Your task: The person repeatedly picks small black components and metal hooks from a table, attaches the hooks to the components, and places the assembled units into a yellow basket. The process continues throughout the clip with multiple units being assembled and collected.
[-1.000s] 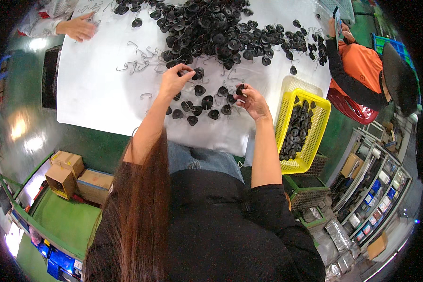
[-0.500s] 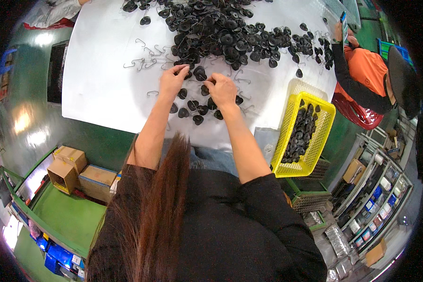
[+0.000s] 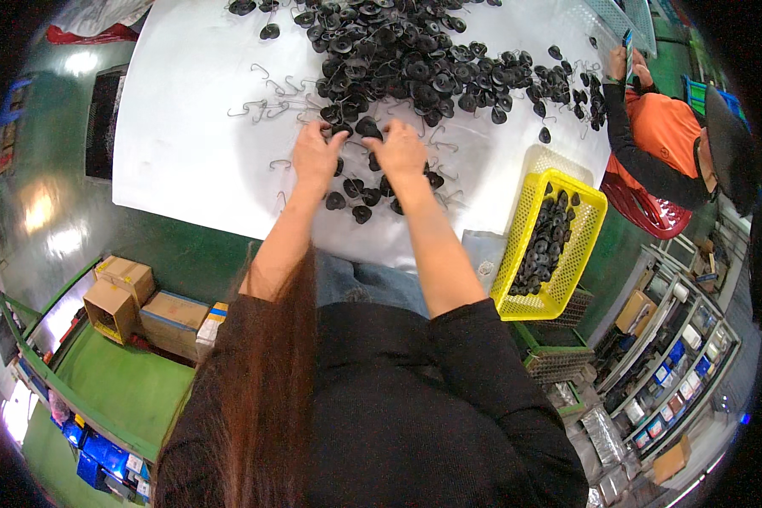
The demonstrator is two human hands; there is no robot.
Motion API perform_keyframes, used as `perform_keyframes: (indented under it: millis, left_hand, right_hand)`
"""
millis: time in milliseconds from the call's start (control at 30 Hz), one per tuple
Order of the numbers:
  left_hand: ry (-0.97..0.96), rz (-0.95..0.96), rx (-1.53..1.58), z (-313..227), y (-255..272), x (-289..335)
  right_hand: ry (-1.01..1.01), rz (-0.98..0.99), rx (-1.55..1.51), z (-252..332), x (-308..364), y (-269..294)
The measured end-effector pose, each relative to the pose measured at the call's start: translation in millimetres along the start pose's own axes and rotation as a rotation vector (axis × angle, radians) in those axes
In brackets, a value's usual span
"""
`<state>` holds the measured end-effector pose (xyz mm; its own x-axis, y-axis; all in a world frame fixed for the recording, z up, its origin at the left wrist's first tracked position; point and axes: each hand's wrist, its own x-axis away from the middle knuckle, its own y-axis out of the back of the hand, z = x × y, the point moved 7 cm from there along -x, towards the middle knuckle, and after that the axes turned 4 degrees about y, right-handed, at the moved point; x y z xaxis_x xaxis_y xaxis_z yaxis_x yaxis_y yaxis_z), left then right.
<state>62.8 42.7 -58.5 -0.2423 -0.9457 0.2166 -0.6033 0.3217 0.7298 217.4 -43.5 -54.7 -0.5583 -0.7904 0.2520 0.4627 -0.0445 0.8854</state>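
My left hand is at the near edge of a heap of black pieces on the white tabletop. Its thumb and curled fingers close around a small black, roundish piece. Just to the right, my right hand has its thumb and forefinger at another black piece, partly hidden by the fingers. Between and below my wrists lie several loose black, heart-shaped pieces. Thin bent wire hooks stick out from the pieces and lie left of my left hand.
A yellow basket holding black pieces stands at the table's right edge. Beyond it sits a person in an orange vest, holding a phone. Cardboard boxes are behind me at left, a loaded shelf rack at right.
My left hand has come down from its raised pinch onto a black piece. My right hand's fingers have spread wider around the piece they were pinching. The view has shifted slightly.
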Motion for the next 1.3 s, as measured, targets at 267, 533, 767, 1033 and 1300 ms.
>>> perform_keyframes:
  millis: [267, 533, 767, 1033, 1300]
  left_hand:
    - [0.348, 0.690, 0.641, 15.1, -4.1, 0.1]
    - [0.585, 0.799, 1.613, 25.2, 19.8, 11.4]
    - [0.525, 0.714, 0.923, 42.3, 11.9, 16.4]
    - [-0.035, 0.466, -0.057, 19.0, -6.7, 37.6]
    - [0.115, 0.591, 0.050, 33.9, 4.8, 17.8]
  right_hand:
    - [-0.264, 0.485, -1.100, -31.8, 17.4, 17.2]
    - [0.081, 0.137, -0.518, 2.7, -17.8, 5.0]
    - [0.232, 0.198, -0.289, 14.3, -25.2, -7.5]
    - [-0.156, 0.515, -1.683, -54.8, 35.0, 41.7]
    - [-0.261, 0.108, -0.037, -86.7, 32.0, 28.6]
